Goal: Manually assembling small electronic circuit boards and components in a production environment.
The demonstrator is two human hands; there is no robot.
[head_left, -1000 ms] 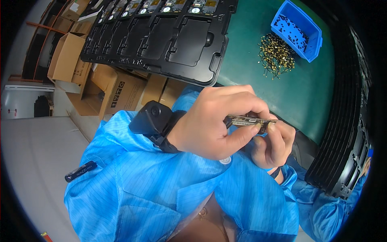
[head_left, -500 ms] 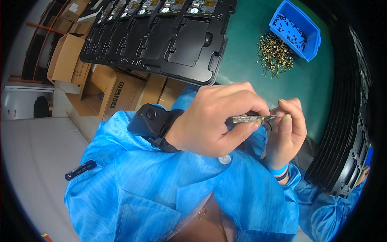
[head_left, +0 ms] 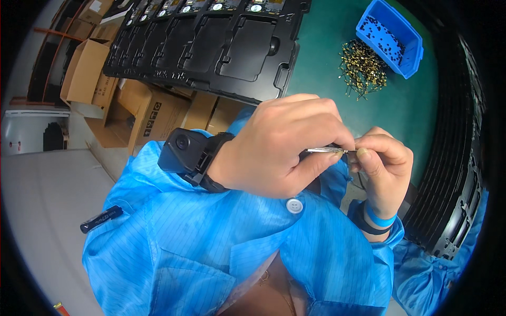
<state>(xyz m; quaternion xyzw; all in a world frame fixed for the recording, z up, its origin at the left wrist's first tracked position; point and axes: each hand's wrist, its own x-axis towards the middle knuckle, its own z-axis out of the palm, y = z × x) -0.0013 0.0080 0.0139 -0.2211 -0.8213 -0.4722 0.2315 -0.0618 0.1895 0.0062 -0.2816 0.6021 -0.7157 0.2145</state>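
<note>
My left hand [head_left: 287, 145] is closed around a thin circuit board [head_left: 322, 150], held nearly edge-on between thumb and fingers in front of my chest. My right hand [head_left: 388, 163] is pinched at the board's right end, with thumb and forefinger together on a tiny part. A thin dark cable [head_left: 361, 181] shows beneath those fingers; its end is hidden by the fingertips. Beyond the hands, a pile of small black cables with gold-coloured ends [head_left: 362, 66] lies on the green table mat [head_left: 321, 63].
A blue bin [head_left: 408, 66] with small black pieces stands by the pile. A black moulded tray [head_left: 247, 50] at far left holds several circuit boards [head_left: 224, 5] in its far row. Stacked black trays [head_left: 448, 158] line the right side. Cardboard boxes [head_left: 153, 116] stand at left; another person's blue sleeve [head_left: 432, 271] shows lower right.
The board has tilted so that less of its face shows. My right hand has turned and shifted slightly right, its fingers now closed tighter at the board's end.
</note>
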